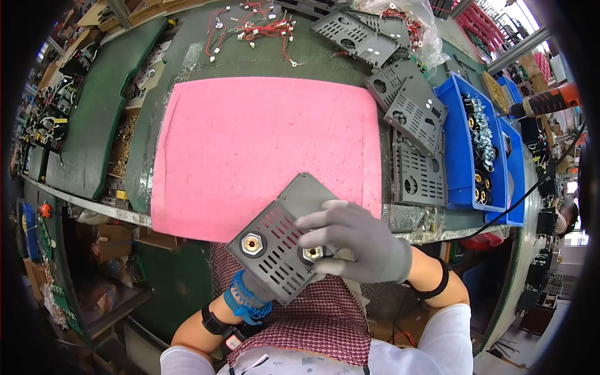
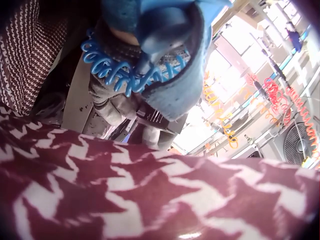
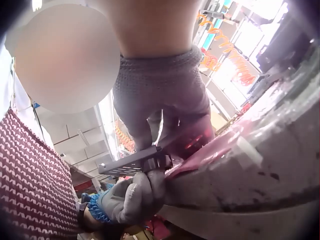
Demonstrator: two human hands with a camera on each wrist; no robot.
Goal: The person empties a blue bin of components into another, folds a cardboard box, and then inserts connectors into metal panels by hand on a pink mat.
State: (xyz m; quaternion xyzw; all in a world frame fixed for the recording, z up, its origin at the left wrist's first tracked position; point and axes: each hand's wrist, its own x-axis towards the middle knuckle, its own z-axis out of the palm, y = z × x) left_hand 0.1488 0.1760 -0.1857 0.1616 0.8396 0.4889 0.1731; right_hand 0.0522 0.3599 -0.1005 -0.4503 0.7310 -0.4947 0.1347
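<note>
A dark grey slotted metal panel (image 1: 281,250) is held tilted above the lap, near the pink mat's front edge. Two hex nuts with brass centres sit on it; the left nut (image 1: 252,244) is in full view. My gloved right hand (image 1: 353,244) reaches over the panel, with thumb and fingers around the right nut (image 1: 311,253). From below, my gloved left hand (image 3: 132,200) grips the panel with curled fingers around a black part on its underside. That hand is mostly hidden by the panel in the head view; a blue coiled wristband (image 1: 245,303) shows at its wrist.
The pink mat (image 1: 269,150) covers the bench middle. Right of it are stacked slotted panels (image 1: 415,112) and a blue bin (image 1: 456,147) of metal hardware and brass-centred parts. Red wires (image 1: 256,31) lie at the back. A power drill (image 1: 550,100) is at far right.
</note>
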